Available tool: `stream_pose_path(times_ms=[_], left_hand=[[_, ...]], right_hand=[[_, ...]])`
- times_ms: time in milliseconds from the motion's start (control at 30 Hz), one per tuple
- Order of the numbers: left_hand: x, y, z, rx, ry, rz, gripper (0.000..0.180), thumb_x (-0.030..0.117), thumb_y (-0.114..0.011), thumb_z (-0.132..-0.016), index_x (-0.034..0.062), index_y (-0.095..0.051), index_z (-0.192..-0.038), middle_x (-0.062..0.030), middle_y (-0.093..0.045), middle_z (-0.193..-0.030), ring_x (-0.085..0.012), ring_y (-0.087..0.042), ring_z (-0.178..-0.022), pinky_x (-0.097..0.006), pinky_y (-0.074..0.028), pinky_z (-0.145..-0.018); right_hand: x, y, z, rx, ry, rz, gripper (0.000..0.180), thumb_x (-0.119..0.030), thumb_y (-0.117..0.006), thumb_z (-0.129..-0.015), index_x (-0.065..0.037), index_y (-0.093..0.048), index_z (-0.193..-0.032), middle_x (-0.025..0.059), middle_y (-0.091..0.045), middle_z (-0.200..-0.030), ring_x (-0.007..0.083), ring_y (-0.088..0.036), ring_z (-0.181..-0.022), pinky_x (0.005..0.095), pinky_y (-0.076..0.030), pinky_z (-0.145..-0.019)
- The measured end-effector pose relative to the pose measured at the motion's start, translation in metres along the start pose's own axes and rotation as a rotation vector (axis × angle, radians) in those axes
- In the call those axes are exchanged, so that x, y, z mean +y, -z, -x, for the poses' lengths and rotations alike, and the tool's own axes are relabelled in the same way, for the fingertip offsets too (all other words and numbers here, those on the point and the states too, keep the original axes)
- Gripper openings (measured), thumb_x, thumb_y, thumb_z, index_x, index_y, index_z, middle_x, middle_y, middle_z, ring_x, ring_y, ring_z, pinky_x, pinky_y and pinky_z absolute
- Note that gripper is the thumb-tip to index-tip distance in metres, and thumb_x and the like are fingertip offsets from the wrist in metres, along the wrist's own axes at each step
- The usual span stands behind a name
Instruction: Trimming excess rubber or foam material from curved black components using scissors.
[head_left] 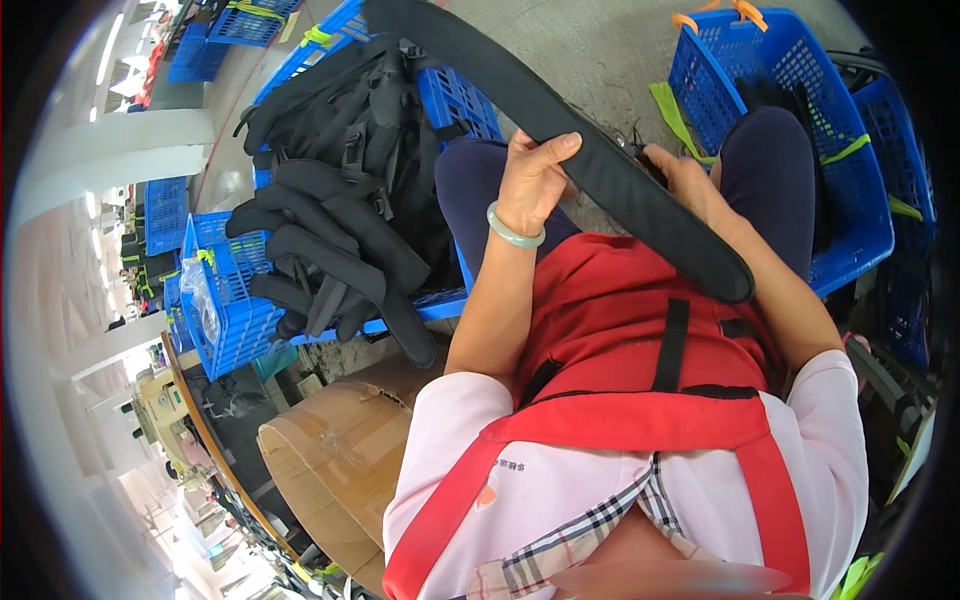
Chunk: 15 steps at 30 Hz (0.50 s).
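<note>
- The padded strap [600,170] is plain black.
- The pile of straps [340,230] is black too.
- The crate [240,320] under the pile is bright blue, with a grid pattern of holes.
- The second crate [850,200] is the same blue, with yellow-green ties and orange clips.
- The bangle [513,232] is pale green.
- The apron [620,330] is red with black bands.
- The sleeves [450,440] are pale pink.
- The collar [590,530] is checked in beige, black and red.
- The cardboard box [330,460] is brown.
</note>
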<state>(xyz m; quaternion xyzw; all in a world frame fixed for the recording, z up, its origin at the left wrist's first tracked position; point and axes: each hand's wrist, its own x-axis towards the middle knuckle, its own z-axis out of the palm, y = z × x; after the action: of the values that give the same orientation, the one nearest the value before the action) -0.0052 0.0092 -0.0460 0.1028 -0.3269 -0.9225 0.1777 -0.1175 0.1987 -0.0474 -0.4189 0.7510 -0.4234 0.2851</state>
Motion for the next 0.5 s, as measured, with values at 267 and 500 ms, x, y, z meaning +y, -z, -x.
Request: stream_pose_path(times_ms=[267, 500], left_hand=[[0.002, -0.003, 0.002, -0.012, 0.084, 0.025, 0.020, -0.007, -0.068, -0.080, 0.0034, -0.066, -0.097, -0.0068, -0.069, -0.097, -0.0181, -0.066, -0.090, -0.034, -0.053, -0.083], [-0.006, -0.004, 0.002, 0.018, 0.087, 0.040, 0.016, 0.001, -0.066, -0.086, 0.0045, -0.065, -0.101, -0.0064, -0.068, -0.100, -0.0196, -0.065, -0.093, -0.036, -0.052, -0.086]], right_hand=[[-0.017, -0.001, -0.001, -0.008, -0.125, -0.028, 0.022, -0.022, -0.058, -0.092, -0.001, -0.051, -0.095, 0.0230, -0.054, -0.068, 0.0315, -0.055, -0.063, 0.0356, -0.043, -0.061], [0.009, -0.006, 0.000, -0.093, -0.107, -0.296, 0.019, -0.019, -0.057, -0.093, -0.002, -0.055, -0.103, 0.0144, -0.062, -0.079, 0.0119, -0.061, -0.077, 0.0334, -0.046, -0.063]])
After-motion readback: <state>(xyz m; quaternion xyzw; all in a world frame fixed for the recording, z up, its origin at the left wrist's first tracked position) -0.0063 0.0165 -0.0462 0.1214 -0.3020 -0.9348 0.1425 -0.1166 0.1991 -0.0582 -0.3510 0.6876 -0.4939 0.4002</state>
